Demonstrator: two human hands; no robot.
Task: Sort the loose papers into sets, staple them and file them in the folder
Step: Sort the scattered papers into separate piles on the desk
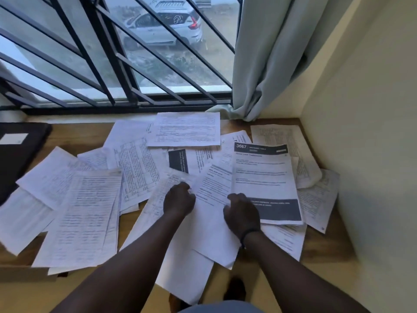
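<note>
Several loose printed and handwritten papers point(85, 213) lie spread and overlapping across the wooden desk point(316, 245). My left hand point(179, 198) is curled at the middle of the pile and pinches the top edge of a table-printed sheet point(155, 199). My right hand point(241, 214) grips the lower left edge of a sheet headed "3667" point(264, 175), which has dark bands at top and bottom. That sheet lies on top of others at the right. A black folder point(20, 154) with a white label rests shut at the desk's far left.
A barred window point(117, 64) runs along the back of the desk. A pale curtain point(266, 59) hangs at the back right corner. A cream wall point(372, 154) closes the right side. Some sheets point(187, 279) overhang the desk's front edge.
</note>
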